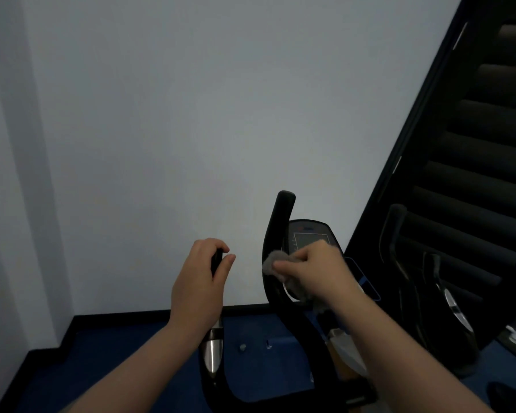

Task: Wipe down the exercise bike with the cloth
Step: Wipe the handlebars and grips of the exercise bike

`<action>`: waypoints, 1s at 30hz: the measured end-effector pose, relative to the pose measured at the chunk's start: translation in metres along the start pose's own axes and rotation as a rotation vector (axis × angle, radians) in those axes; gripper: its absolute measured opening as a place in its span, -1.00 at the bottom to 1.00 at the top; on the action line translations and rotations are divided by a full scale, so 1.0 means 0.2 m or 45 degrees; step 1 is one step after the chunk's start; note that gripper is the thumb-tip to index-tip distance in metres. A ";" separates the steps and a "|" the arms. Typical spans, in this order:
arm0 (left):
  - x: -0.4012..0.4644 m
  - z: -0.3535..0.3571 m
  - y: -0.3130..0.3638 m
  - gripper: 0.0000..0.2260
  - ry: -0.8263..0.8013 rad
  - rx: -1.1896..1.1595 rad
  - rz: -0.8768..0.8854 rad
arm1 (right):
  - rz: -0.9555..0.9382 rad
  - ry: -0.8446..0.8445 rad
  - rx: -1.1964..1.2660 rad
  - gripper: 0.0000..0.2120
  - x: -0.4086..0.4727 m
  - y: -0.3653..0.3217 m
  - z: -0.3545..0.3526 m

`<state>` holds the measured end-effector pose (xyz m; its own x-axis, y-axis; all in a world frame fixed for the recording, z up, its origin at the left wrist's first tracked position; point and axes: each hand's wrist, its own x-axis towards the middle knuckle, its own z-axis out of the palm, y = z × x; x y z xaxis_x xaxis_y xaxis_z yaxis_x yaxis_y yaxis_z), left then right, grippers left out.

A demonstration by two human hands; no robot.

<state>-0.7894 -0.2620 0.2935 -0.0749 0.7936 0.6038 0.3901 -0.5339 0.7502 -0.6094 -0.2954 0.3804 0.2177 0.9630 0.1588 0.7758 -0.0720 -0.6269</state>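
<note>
The black exercise bike [283, 320] fills the lower middle of the view, its two curved handlebars rising toward me. My left hand [198, 280] grips the top of the left handlebar [212, 353], which has a silver sensor band lower down. My right hand [313, 271] holds a grey cloth [273, 262] bunched against the right handlebar [277, 228], just in front of the bike's display console [309, 234]. Part of the cloth hangs below my wrist.
A pale wall [206, 129] stands close behind the bike, above a dark skirting board and blue floor [116, 353]. A dark staircase [474, 159] rises at the right. A second black exercise machine [429, 293] stands to the right.
</note>
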 end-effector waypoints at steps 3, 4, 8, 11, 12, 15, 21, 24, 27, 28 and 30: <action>0.00 0.00 0.00 -0.97 -0.009 0.005 -0.007 | -0.046 0.229 0.057 -0.69 0.05 -0.11 -0.03; 0.00 -0.01 -0.01 -0.96 -0.014 0.006 -0.008 | -0.037 0.278 0.027 -0.72 0.06 -0.13 0.00; 0.00 -0.01 0.00 -0.94 -0.027 0.022 -0.013 | -0.082 0.224 -0.457 -0.69 -0.08 -0.11 0.15; 0.00 0.00 0.00 -0.94 -0.016 0.017 -0.022 | -0.095 0.022 -0.623 -0.68 -0.15 -0.07 0.07; 0.00 0.00 0.00 -0.94 -0.011 0.017 -0.023 | -0.069 -0.076 -0.662 -0.70 -0.14 -0.08 0.03; 0.00 0.00 0.01 -0.95 -0.001 0.026 -0.027 | -0.114 -0.027 -0.684 -0.74 -0.06 -0.15 -0.07; 0.00 -0.01 0.00 -0.96 -0.033 0.051 -0.024 | -0.558 0.549 -0.498 -0.81 0.04 -0.17 0.06; 0.00 -0.01 0.00 -0.96 -0.019 0.042 -0.020 | -0.586 0.572 -0.548 -0.85 -0.02 -0.05 0.17; 0.00 0.00 0.01 -0.97 0.002 0.027 -0.032 | -0.603 0.461 -0.469 -0.84 0.02 -0.07 0.13; 0.00 0.00 0.01 -0.98 0.007 0.028 -0.036 | -0.633 0.496 -0.430 -0.84 0.06 -0.10 0.10; 0.00 0.00 0.01 -0.99 0.010 0.021 -0.044 | -0.661 0.656 -0.410 -0.84 0.12 -0.17 0.03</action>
<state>-0.7885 -0.2639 0.2951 -0.0956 0.8094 0.5795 0.4020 -0.5011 0.7663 -0.6344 -0.2689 0.4005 -0.0331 0.6588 0.7516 0.9690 0.2054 -0.1373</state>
